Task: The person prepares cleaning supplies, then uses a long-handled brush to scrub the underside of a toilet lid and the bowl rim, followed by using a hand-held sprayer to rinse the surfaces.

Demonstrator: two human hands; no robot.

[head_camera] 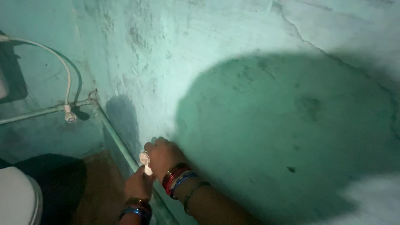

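Observation:
A small white tap [145, 161] sits on a green pipe [118, 141] that runs down along the green wall [200, 54]. My right hand [163, 155], with red and blue bangles on its wrist, is closed around the tap's round knob from the right. Just below, my left hand [137, 184], also with bangles, grips the tap's white lower part. The tap's outlet is hidden behind my fingers.
A white hose [62, 66] ends in a small spray head [70, 117] hanging by a horizontal pipe [37, 112] at the left. A white rounded object [16, 200] sits at the bottom left beside dark brown floor [100, 187]. A large shadow covers the wall at the right.

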